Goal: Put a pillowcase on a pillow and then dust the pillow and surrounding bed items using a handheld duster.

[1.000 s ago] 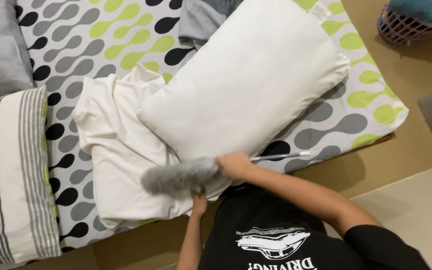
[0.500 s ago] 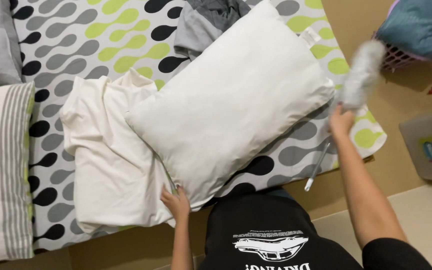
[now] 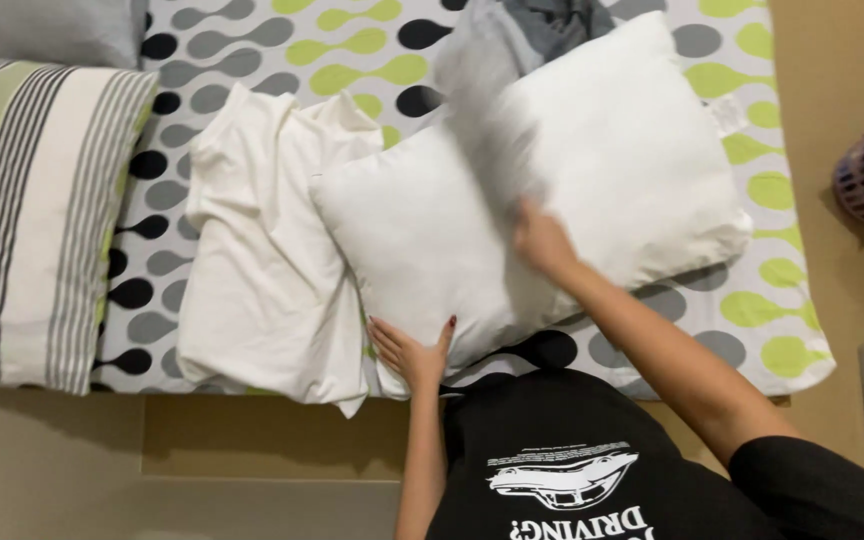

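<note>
Swinging back over the white pillow (image 3: 552,200), right hand (image 3: 542,240) grips the blurred duster (image 3: 487,110); left hand (image 3: 410,350) stays flat.

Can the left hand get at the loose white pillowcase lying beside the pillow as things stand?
Probably yes. The left hand rests flat on the white pillow's near corner, and the white pillowcase lies spread open right beside it on the patterned sheet, with nothing lying on top or between them.
</note>
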